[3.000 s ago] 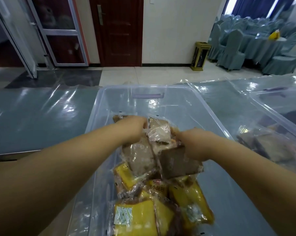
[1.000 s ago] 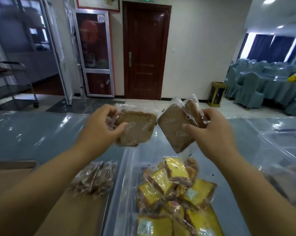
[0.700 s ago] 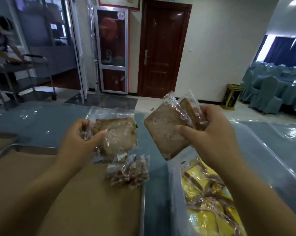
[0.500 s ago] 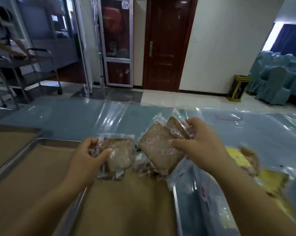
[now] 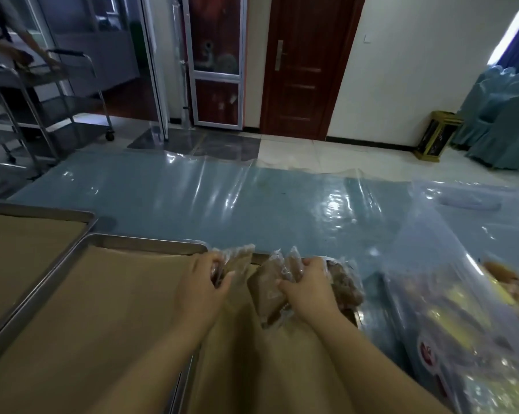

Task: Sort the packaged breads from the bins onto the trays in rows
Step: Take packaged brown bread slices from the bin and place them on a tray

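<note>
Packaged breads (image 5: 292, 265), brown slices in clear wrappers, are in both hands. The left hand (image 5: 201, 283) pinches a single packet (image 5: 237, 262) between the thumb and curled fingers. The right hand (image 5: 309, 286) grips a pair of packets (image 5: 267, 291) together, thumb laid across the front one and the second standing on edge behind it. Both hands are low over the far end of the right tray (image 5: 252, 369), a metal tray lined with brown paper. Whether the held packets touch the paper cannot be told. A loose packet (image 5: 345, 283) lies at 3 o'clock of the right hand, in the tray's far right corner and just beside the held pair. At 9 o'clock the middle tray (image 5: 144, 245), lined the same way, adjoins the right tray edge to edge, and the left forearm crosses the seam between them. Further toward 9 o'clock the corner of a left tray (image 5: 43, 209) shows, also lined with paper. At 3 o'clock of the trays stands a clear plastic bin (image 5: 416, 309), much blurred, with yellow packets (image 5: 449, 321) inside it. All of these rest on a table (image 5: 252, 204) with a blue cloth under a glossy clear sheet. Beyond the table, at 12 o'clock, is a dark red door (image 5: 306, 64). A metal trolley (image 5: 58, 100) stands at 10 o'clock. A black and gold waste bin (image 5: 437, 135) and cloth-covered chairs (image 5: 506, 130) are at 2 o'clock.
</note>
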`<state>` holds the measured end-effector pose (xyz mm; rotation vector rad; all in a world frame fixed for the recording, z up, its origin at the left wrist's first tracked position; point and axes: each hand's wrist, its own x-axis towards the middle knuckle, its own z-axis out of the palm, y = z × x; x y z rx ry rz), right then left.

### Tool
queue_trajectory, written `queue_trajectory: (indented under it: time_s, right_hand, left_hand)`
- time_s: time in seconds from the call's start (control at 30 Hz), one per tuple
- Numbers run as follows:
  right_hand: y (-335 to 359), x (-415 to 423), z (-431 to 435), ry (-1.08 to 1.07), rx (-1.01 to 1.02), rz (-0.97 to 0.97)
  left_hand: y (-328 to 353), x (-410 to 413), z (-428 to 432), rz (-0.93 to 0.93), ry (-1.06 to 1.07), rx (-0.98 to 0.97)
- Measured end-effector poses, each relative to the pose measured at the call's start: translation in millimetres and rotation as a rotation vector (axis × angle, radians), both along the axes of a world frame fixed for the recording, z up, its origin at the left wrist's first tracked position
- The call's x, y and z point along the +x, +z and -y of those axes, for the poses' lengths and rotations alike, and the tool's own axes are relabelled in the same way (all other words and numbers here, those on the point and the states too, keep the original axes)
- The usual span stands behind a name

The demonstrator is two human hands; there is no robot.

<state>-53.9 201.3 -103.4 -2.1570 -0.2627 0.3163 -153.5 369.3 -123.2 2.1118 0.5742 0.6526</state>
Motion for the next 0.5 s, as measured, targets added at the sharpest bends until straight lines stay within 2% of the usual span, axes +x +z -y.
queue_trajectory:
  time_s: [0.17,0.37,0.5]
  right_hand:
    - [-26,23,-25,-0.068,0.115,-0.025]
    - [-44,29,-16,0.128,-0.128,0.017]
    - [-45,23,6,0.241,-0.197,0.015]
  left_hand:
    - [-27,36,-7,-0.070,-0.116,0.147]
    - [-66,43,4,-0.173,-0.384,0.120]
    - [-81,31,5,-0.265,-0.478,0.139]
